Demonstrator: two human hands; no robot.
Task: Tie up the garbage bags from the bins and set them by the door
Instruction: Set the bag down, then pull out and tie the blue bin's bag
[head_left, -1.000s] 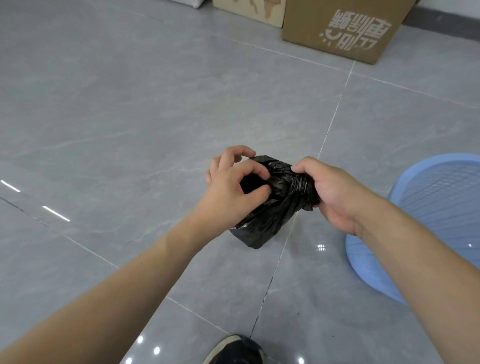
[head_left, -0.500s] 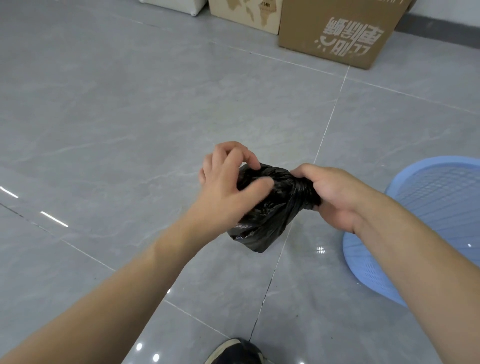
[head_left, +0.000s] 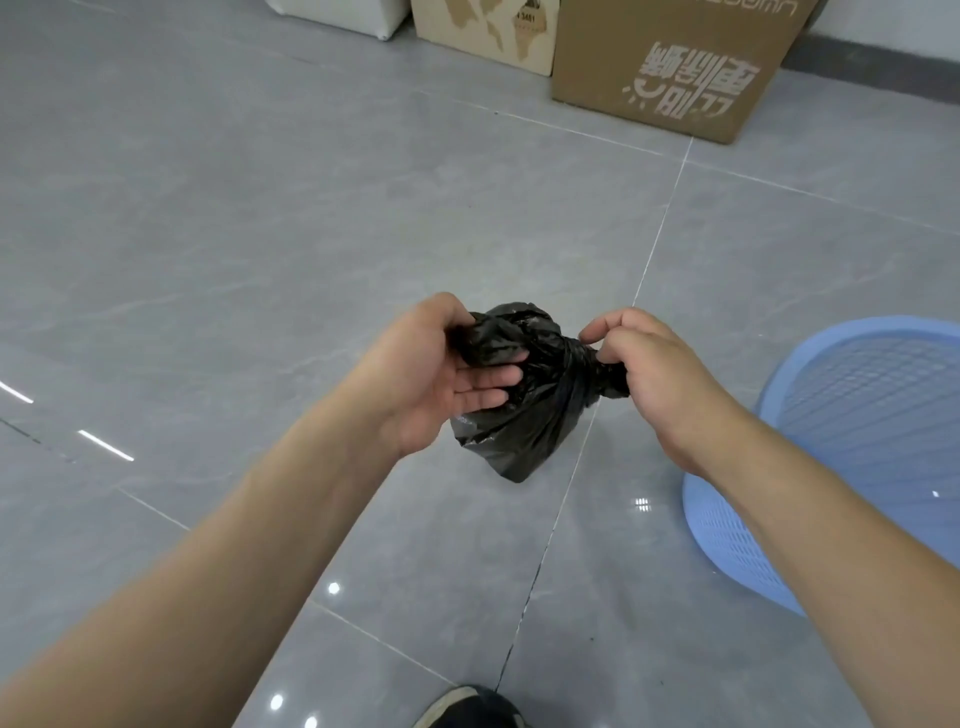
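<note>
Between both sets of fingers: black garbage bag (head_left: 524, 410), knotted, off the floor. Left hand (head_left: 431, 374) grips one end; right hand (head_left: 644, 364) pinches the other. Blue bin (head_left: 727, 530) right of the fingers.

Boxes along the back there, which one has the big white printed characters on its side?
The brown cardboard box farthest right. Its front carries large white characters, seen upside down. The paler beige box beside it shows torn patches, and the white one is plain.
</note>
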